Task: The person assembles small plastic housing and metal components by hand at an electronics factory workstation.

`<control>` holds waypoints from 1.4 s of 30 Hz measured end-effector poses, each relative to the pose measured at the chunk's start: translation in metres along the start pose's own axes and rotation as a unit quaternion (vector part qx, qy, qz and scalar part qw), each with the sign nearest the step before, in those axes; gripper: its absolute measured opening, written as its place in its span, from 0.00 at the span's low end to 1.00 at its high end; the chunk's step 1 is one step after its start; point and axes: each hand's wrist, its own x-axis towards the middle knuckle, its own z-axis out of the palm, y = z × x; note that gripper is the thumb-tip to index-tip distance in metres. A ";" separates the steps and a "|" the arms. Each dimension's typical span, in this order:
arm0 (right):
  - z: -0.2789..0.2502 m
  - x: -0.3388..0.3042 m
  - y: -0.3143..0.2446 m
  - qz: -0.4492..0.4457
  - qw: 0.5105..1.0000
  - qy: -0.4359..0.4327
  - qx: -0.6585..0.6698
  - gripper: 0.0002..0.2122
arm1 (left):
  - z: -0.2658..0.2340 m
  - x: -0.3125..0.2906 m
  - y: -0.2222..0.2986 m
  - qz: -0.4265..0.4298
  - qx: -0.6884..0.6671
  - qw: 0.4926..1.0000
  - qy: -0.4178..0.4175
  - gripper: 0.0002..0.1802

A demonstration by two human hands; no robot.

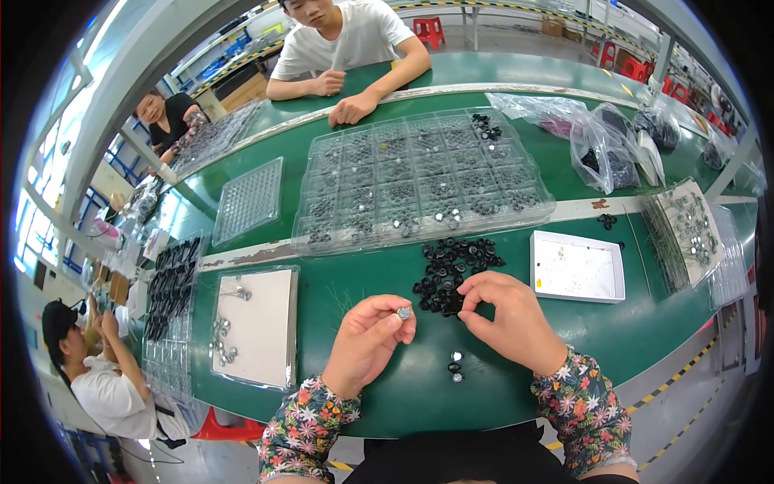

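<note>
Between the thumb and fingers of my left hand (pixel 363 343) is a small round part with a shiny silver face (pixel 404 313). Thin wires (pixel 343 302) fan out beside that hand. My right hand (pixel 516 321) is closed in a pinch at the edge of a pile of small black round parts (pixel 459 256); whatever its fingertips hold is too small to make out. Below the gap between my hands, a few black parts with silver faces (pixel 457 367) lie in a short row on the green tabletop (pixel 419 403).
A clear compartment tray (pixel 419 189) of parts lies beyond the pile. Right of my hand is a white box (pixel 592 278), then a wire-filled block (pixel 685 234). At left lie a pale board (pixel 258 323) and a tray of black parts (pixel 173 282). Co-workers sit opposite and left.
</note>
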 end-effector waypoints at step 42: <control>0.022 -0.011 -0.010 0.081 0.947 -0.066 0.305 0.05 | 0.007 -0.006 -0.008 0.000 0.187 0.980 -0.072 0.13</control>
